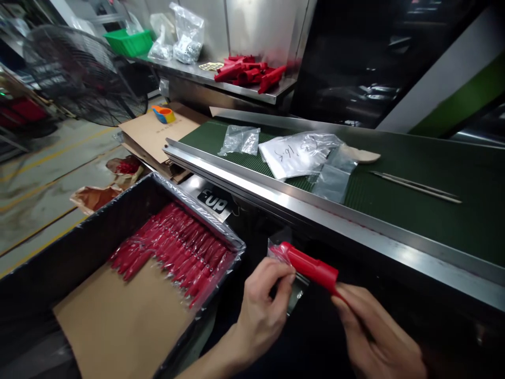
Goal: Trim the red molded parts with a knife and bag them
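- L hand (266, 297): thumb + index pressed tog. on the edge of a clear bag (275, 247); other fingers curled in.
- R hand (379, 329): narrow end of red part (311, 266) pinched btwn thumb and fingers; remaining fingers partly hidden, exact pose can't be told.
- Red part: held in the air btwn both hands, below the belt's near edge, tilted; wide tubular end at the bag, apparently partly covered by film.
- Handling (judged): prob. light, stiff moulded plastic; smooth, so some slip poss.; not esp. fragile. Best gripped at the narrow end, as is done now, w/ wide end left free.
- Bag: thin, limp, prob. slippery + easily torn; best held by the rim.
- To the left: box (47, 268) w/ black lining; bagged red parts (169, 247) laid in rows on a cardboard sheet (130, 321).
- Beyond hands: green ribbed belt (414, 231) w/ metal rail (276, 197). On it: small clear packet (240, 141), white packet (290, 158) w/ handwriting, tweezers (414, 186).
- Behind: metal shelf (274, 98) w/ loose red pieces (248, 73), bags of small metal bits (189, 45), green bin (128, 42).
- Room: tape dispenser (163, 113) on stacked cardboard (145, 131); big fan (79, 73) at far left, yellow-lined floor (23, 150).
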Demonstrator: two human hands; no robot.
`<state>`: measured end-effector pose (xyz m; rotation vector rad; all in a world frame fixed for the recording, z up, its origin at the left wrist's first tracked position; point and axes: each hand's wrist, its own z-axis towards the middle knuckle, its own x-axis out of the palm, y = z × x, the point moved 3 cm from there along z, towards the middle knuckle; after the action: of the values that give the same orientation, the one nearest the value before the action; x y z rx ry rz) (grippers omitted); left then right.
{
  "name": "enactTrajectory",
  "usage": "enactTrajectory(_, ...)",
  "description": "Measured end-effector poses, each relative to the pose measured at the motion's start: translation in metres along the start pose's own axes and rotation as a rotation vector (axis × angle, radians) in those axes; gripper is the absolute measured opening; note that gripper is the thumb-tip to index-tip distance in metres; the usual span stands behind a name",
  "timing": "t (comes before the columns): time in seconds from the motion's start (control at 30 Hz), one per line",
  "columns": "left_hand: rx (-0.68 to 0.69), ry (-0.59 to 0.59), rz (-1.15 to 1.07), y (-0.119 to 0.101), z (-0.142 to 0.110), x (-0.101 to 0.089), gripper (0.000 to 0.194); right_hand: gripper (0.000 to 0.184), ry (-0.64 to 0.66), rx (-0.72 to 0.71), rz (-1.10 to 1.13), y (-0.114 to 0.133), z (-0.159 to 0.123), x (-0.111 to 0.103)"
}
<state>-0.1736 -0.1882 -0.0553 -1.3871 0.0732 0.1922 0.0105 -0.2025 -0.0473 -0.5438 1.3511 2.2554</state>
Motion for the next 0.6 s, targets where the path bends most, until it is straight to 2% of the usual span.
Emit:
enactTrajectory(0.07,-0.034,-0.030,0.034,0.001,0.004,-0.009,0.012,0.029,0.231,-0.324,-0.053,0.002,0.008,-0.008)
enactTrajectory(0.13,-0.071,-0.009,0.065,0.000,0.008,-0.015,0.013,0.035,0.399,-0.541,-0.154,0.004,0.015,-0.012)
enactTrajectory(0.23,-0.049,0.164,0.063,-0.008,0.008,-0.012,0.015,0.040,0.473,-0.712,-0.334,0.012,0.020,-0.009)
enactTrajectory(0.3,0.025,0.278,0.042,-0.017,0.004,-0.008,0.013,0.037,0.464,-0.701,-0.393,0.018,0.021,-0.001)
enactTrajectory(0.33,0.075,0.299,0.037,-0.021,0.002,-0.008,0.013,0.035,0.459,-0.666,-0.400,0.021,0.021,0.003)
enactTrajectory(0.47,0.229,0.262,0.142,-0.022,-0.008,-0.023,0.013,0.028,0.472,-0.444,-0.153,0.027,0.017,0.019)
enactTrajectory(0.57,0.184,0.344,0.230,-0.007,-0.020,-0.038,0.063,0.022,0.495,-0.161,0.070,0.024,0.014,0.031)
enactTrajectory(0.6,0.134,0.368,0.237,-0.002,-0.026,-0.042,0.069,0.020,0.493,-0.096,0.106,0.022,0.013,0.035)
